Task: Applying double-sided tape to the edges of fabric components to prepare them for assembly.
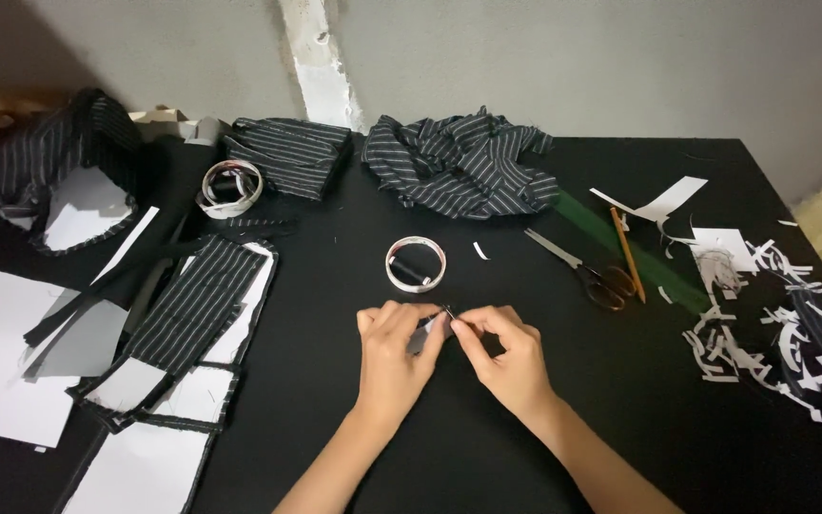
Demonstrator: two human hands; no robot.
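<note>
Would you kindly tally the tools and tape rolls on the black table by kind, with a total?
Tape rolls: 2, one just beyond the hands, one at the far left by the striped cloth.
Scissors: 1
Pencil: 1
Total: 4
The left hand and right hand pinch a small grey piece together.

Two tape rolls (pixel 416 265), one scissors (pixel 587 272)

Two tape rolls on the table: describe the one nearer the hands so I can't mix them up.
On the black table, look just beyond the left hand and right hand. The tape roll lies flat, alone at mid-table. The other roll lies far left among striped fabric pieces.
</note>
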